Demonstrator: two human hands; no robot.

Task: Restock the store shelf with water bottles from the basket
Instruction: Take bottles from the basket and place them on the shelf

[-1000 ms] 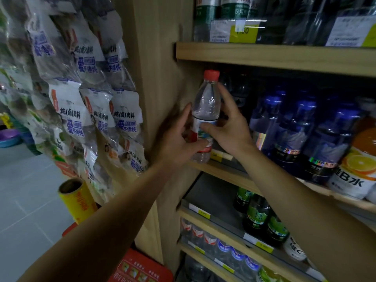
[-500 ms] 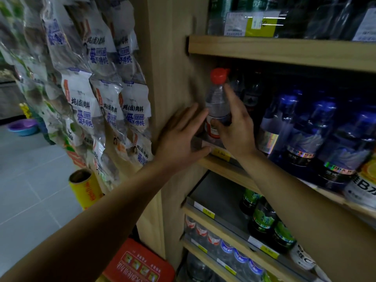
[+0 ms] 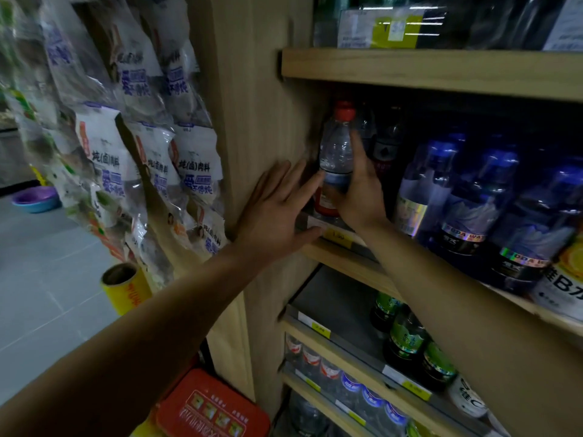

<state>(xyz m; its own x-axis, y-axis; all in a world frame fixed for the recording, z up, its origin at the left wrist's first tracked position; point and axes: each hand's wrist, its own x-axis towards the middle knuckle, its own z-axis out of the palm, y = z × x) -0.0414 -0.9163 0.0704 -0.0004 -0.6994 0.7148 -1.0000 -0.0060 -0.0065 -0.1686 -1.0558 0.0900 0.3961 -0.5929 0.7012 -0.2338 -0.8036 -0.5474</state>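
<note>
A clear water bottle (image 3: pixel 336 149) with a red cap and red label stands upright at the far left end of the middle wooden shelf (image 3: pixel 342 261), close to the cabinet's side wall. My right hand (image 3: pixel 361 193) wraps around its right side and holds it. My left hand (image 3: pixel 276 211) is spread flat in front of the shelf edge; its fingertips reach the bottle's lower left, and I cannot tell whether they touch it. More clear bottles stand in the dark behind it. The basket is not in view.
Blue-capped soda water bottles (image 3: pixel 473 197) and an orange-label drink (image 3: pixel 564 282) fill the shelf to the right. Green-label bottles (image 3: pixel 407 339) sit one shelf down. Hanging seasoning packets (image 3: pixel 151 159) cover the cabinet's left side. A yellow roll (image 3: pixel 124 287) and a red box (image 3: pixel 211 405) lie below.
The bottle has gone from in front of the shelf edge to inside the shelf's left end. My left hand has let go of it and spread open; my right hand still holds it.
</note>
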